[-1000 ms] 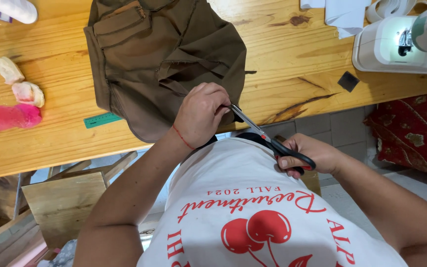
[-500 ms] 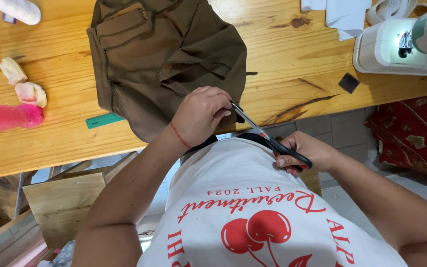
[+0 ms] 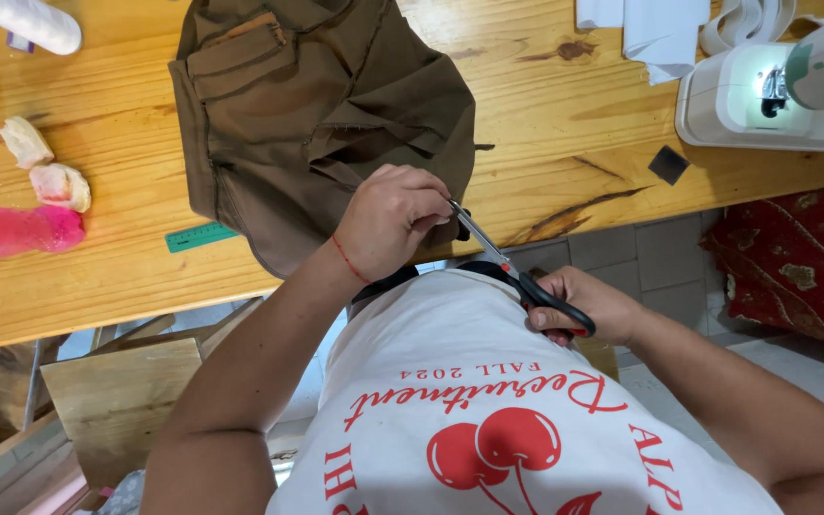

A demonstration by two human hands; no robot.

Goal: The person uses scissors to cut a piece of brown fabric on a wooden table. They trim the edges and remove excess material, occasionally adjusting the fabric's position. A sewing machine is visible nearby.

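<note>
A brown garment (image 3: 317,114) lies spread on the wooden table (image 3: 545,105), its lower edge hanging over the near side. My left hand (image 3: 395,217) pinches that hanging edge of fabric at the table's front. My right hand (image 3: 584,303) grips the black handles of a pair of scissors (image 3: 517,275). The blades point up and left, with their tips right at my left hand's fingers and the fabric edge. Whether the blades are on the cloth is hidden by my fingers.
A white sewing machine (image 3: 774,86) stands at the table's right end, with white cloth pieces (image 3: 655,29) beside it. On the left lie a pink bottle (image 3: 11,232), a green ruler (image 3: 200,236) and a white thread cone (image 3: 35,21). A wooden stool (image 3: 116,391) stands below.
My right hand with the scissors has dropped slightly lower and to the right. My left hand keeps its grip on the garment's edge.
</note>
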